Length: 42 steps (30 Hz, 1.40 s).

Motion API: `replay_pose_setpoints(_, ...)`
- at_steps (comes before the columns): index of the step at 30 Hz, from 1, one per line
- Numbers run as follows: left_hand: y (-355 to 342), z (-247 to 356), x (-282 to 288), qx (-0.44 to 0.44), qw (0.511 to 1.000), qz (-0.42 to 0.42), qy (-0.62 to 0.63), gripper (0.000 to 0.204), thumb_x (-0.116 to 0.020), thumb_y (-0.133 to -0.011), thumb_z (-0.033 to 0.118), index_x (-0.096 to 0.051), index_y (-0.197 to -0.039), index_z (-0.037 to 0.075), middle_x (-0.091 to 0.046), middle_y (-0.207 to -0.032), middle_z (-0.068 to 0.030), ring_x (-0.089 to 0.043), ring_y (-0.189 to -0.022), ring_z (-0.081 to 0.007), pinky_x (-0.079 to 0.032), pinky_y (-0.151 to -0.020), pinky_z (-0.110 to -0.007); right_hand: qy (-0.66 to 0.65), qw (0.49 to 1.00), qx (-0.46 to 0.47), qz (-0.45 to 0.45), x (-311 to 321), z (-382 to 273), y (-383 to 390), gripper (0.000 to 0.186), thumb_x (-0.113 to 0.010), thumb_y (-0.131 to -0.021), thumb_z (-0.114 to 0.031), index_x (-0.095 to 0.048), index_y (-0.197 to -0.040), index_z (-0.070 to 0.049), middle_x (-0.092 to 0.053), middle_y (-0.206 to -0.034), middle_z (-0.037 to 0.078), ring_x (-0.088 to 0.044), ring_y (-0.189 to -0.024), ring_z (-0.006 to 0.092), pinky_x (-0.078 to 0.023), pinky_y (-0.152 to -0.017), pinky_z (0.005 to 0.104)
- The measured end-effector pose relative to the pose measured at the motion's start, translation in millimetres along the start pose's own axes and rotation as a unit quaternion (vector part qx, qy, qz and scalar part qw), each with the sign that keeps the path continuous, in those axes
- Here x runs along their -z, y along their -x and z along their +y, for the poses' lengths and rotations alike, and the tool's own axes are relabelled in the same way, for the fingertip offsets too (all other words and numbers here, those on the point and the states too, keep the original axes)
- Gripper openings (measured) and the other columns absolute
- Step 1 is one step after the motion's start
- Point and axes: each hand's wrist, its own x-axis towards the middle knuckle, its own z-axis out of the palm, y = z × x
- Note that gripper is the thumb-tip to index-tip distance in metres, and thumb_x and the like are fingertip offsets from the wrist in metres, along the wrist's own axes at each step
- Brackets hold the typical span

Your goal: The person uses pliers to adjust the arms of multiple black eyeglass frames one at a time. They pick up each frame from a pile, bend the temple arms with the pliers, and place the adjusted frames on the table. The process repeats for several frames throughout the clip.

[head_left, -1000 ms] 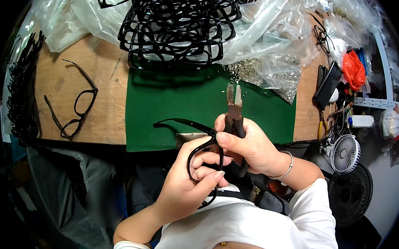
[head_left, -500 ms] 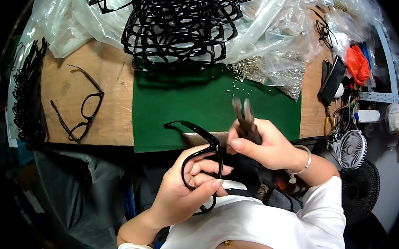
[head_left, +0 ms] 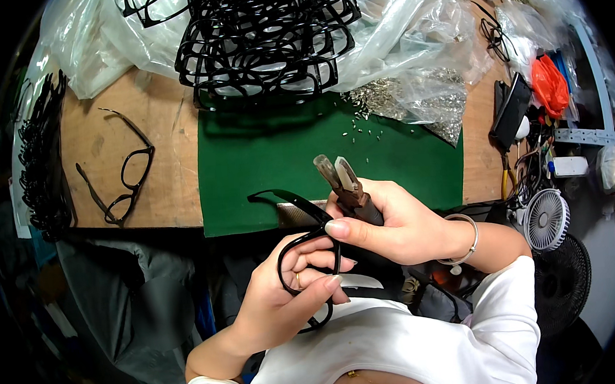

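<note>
Right now the frame (head_left: 337, 257) is at 6 o'clock, in your left hand (head_left: 275, 292), off the near edge of the mat (head_left: 406, 186). That hand is half-curled round it: thumb low across the rim, fingers folded and showing through the lens hole. Frame looks light, glossy, probably slick; stiff but thin, may crack if twisted. Best hold seems the rim near the bridge; the temple (head_left: 294, 200), sticking out toward 10 o'clock, looks whippy, a poor handle. Your right hand (head_left: 408, 231), at 4 o'clock, wraps the pliers (head_left: 355, 199), tips toward 11 and slightly apart, nothing visible between them. Right thumb reaches toward 9, to the hinge (head_left: 320, 219); touching or just overlapping, can't tell. Forearms angle inward from 7 and 4. Heap (head_left: 264, 54) at 12, metal bits (head_left: 376, 98) at 1, spare pair (head_left: 149, 154) at 9.
</note>
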Motion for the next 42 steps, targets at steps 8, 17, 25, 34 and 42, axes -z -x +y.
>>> replay_pose_setpoints(8,-3.2,-3.9,-1.6,-0.025,0.999,0.009,-0.037,0.039,-0.047,-0.082,-0.005,-0.033,-0.119,-0.005,-0.052,-0.104,-0.0162,-0.058,-0.077,-0.0124,-0.047,-0.069,-0.023,0.013,1.000,0.012,0.007,0.0,4.4,-2.5,0.018,-0.051,-0.087,-0.019,-0.047,-0.083,-0.003,-0.043,-0.067,-0.002,-0.038,-0.063,0.0041,-0.036,-0.056,0.0219)
replay_pose_setpoints(17,5.9,7.2,8.1,0.021,0.999,-0.024,0.010,0.040,-0.048,-0.082,-0.005,-0.033,-0.119,-0.005,-0.055,-0.102,-0.0175,-0.060,-0.077,-0.0150,-0.047,-0.070,-0.024,-0.043,0.999,-0.006,-0.032,9.4,11.7,5.2,0.022,-0.054,-0.085,-0.023,-0.051,-0.087,-0.001,-0.054,-0.073,0.003,-0.049,-0.068,0.0107,-0.042,-0.064,0.0256)
replay_pose_setpoints(25,9.6,11.2,13.0,0.032,0.999,-0.026,0.026,0.041,-0.048,-0.081,-0.007,-0.037,-0.120,-0.005,-0.057,-0.100,-0.0152,-0.061,-0.076,-0.0164,-0.047,-0.068,-0.024,0.158,0.962,-0.116,-0.188,17.2,-4.9,11.7,0.029,-0.051,-0.086,-0.029,-0.051,-0.086,0.000,-0.055,-0.073,0.011,-0.053,-0.065,0.0215,-0.042,-0.061,0.0309)
replay_pose_setpoints(34,7.8,9.0,5.5,0.045,0.999,0.005,-0.023,0.038,-0.049,-0.081,-0.006,-0.038,-0.117,-0.005,-0.055,-0.102,-0.0148,-0.060,-0.075,-0.0158,-0.046,-0.066,-0.023,0.278,0.949,-0.066,-0.134,13.7,-12.3,6.2,0.030,-0.056,-0.082,-0.028,-0.054,-0.080,0.002,-0.056,-0.066,0.016,-0.056,-0.058,0.0292,-0.044,-0.054,0.0336)
replay_pose_setpoints(42,3.2,8.1,-1.0,0.036,0.999,0.017,-0.023,0.037,-0.048,-0.082,-0.005,-0.037,-0.118,-0.005,-0.055,-0.102,-0.0162,-0.059,-0.072,-0.0155,-0.047,-0.066,-0.024,0.361,0.924,-0.077,-0.096,12.1,-12.7,9.2,0.033,-0.060,-0.080,-0.031,-0.057,-0.075,0.001,-0.057,-0.062,0.015,-0.056,-0.053,0.0303,-0.044,-0.050,0.0343)
